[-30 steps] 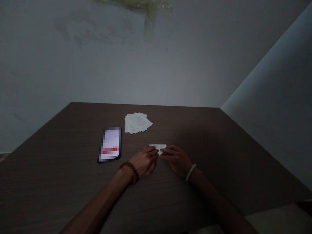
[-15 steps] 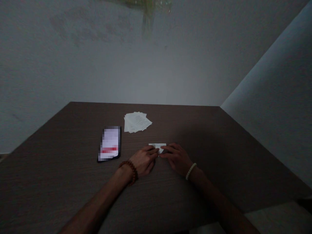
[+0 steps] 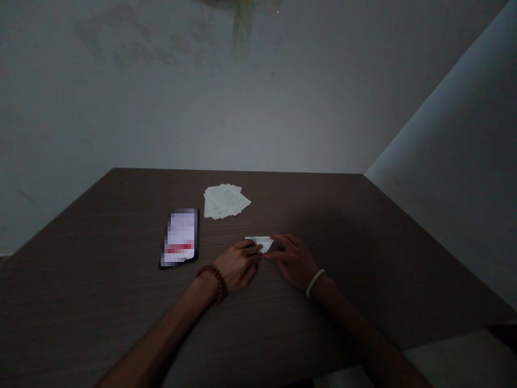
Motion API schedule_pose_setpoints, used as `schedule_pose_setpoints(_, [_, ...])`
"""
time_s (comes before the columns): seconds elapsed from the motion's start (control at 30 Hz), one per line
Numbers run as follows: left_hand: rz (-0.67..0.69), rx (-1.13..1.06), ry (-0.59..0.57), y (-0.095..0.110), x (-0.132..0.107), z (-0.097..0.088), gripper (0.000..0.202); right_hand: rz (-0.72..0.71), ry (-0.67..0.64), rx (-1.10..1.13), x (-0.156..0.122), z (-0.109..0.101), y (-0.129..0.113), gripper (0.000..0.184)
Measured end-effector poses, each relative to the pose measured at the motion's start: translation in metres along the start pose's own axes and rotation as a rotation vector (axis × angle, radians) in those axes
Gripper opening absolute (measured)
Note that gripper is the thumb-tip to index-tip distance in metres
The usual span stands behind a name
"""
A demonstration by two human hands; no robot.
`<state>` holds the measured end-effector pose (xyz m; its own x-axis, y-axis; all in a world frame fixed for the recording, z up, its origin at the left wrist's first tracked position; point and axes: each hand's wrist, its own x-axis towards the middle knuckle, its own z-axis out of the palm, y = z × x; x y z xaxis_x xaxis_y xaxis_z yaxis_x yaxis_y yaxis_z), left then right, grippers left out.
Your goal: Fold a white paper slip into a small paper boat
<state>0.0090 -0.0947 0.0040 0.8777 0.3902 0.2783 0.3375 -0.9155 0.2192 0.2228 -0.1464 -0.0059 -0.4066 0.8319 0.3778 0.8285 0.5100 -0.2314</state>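
A small white folded paper (image 3: pixel 260 242) lies on the dark wooden table (image 3: pixel 100 302). My left hand (image 3: pixel 237 265), with a brown bead bracelet on the wrist, presses its fingertips on the paper's left part. My right hand (image 3: pixel 291 260), with a pale bracelet on the wrist, has its fingers curled over the paper's right end and covers that corner. Both hands rest low on the table and meet at the paper.
A phone (image 3: pixel 180 244) with a lit screen lies left of my hands. A loose stack of white paper sheets (image 3: pixel 224 201) sits further back. Grey walls close the table at the back and right, and the table's front right corner drops off.
My right fingers have moved up over the paper's right end, so less of it shows. The left hand has barely shifted.
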Motion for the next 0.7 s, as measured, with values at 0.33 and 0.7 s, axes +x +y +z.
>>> schedule_pose_setpoints(0.33, [-0.007,-0.008,0.016,0.0029,0.0012,-0.0008,0.027,0.065,0.015,-0.007,0.0011,-0.0018,0.0006,0.031])
schedule_pose_setpoints(0.7, [-0.024,-0.01,0.007,0.003,0.0006,-0.0006,0.024,0.151,0.003,-0.029,0.0029,-0.0064,-0.0007,0.026])
